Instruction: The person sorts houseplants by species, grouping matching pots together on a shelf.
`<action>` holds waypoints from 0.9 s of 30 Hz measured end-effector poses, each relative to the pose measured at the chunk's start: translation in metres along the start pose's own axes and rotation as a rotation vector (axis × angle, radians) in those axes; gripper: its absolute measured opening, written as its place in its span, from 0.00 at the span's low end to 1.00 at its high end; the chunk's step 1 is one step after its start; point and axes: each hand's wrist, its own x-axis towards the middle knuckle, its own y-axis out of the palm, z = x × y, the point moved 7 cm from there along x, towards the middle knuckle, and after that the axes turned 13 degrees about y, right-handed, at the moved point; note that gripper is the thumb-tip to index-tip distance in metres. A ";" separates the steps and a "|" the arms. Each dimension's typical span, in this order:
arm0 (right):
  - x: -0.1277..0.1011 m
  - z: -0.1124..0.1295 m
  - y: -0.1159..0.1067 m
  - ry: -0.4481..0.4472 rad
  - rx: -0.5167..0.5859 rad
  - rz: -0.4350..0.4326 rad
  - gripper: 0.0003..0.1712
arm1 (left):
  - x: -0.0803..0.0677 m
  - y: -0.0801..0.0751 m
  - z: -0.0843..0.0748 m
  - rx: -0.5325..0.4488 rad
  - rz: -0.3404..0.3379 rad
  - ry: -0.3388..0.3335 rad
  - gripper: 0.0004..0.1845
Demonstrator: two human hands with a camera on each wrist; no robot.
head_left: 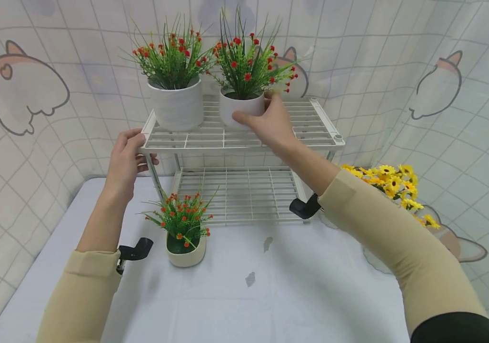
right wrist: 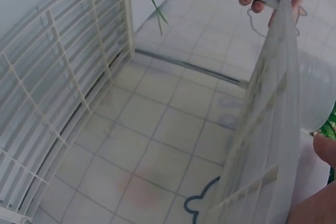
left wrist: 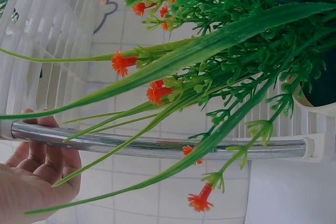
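Note:
A two-tier white wire shelf rack [head_left: 248, 138] stands on the table. My left hand [head_left: 126, 159] grips its upper left front corner, fingers behind the metal post [left wrist: 157, 144]. On the top tier, my right hand [head_left: 272, 123] holds a white pot of red flowers [head_left: 240, 112], with the thumb on the front and the other fingers partly hidden behind. Left of it on that tier sits a larger white pot of red flowers [head_left: 177, 107]. A cream oval pot with orange-red flowers [head_left: 187, 255] rests on the table before the rack; its leaves cross the left wrist view.
Yellow flowers [head_left: 392, 183] stand to the right, their pots partly hidden by my right sleeve [head_left: 381, 228]. The lower wire tier [head_left: 244, 195] lies beneath the top one. Behind hangs a tile-patterned curtain [head_left: 98, 62]. White cloth [head_left: 304, 286] covers the table.

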 end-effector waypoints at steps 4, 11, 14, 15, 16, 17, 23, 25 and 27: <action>-0.009 -0.002 -0.005 0.008 0.023 0.023 0.50 | 0.000 0.000 0.000 -0.001 0.000 0.000 0.26; -0.030 -0.007 -0.014 0.022 0.037 0.059 0.50 | 0.000 -0.001 0.000 -0.028 -0.012 -0.004 0.24; -0.043 -0.010 -0.018 -0.016 0.082 0.086 0.48 | 0.000 -0.001 0.001 -0.041 -0.013 -0.007 0.24; -0.048 -0.011 -0.018 -0.042 0.094 0.093 0.46 | 0.000 -0.001 0.001 -0.040 -0.013 -0.007 0.24; -0.053 -0.013 -0.018 -0.070 0.105 0.100 0.44 | 0.000 -0.001 0.002 -0.042 -0.014 -0.008 0.24; -0.059 -0.014 -0.018 -0.102 0.109 0.106 0.42 | 0.000 -0.002 0.002 -0.043 -0.014 -0.009 0.24; -0.091 -0.036 -0.005 -0.227 0.137 0.181 0.32 | 0.001 -0.002 0.001 -0.051 -0.019 -0.009 0.24; -0.100 -0.048 0.003 -0.226 0.149 0.209 0.31 | 0.001 -0.002 0.001 -0.045 -0.018 -0.007 0.24; -0.108 -0.063 0.012 -0.209 0.154 0.238 0.30 | 0.001 -0.002 0.001 -0.037 -0.016 -0.007 0.24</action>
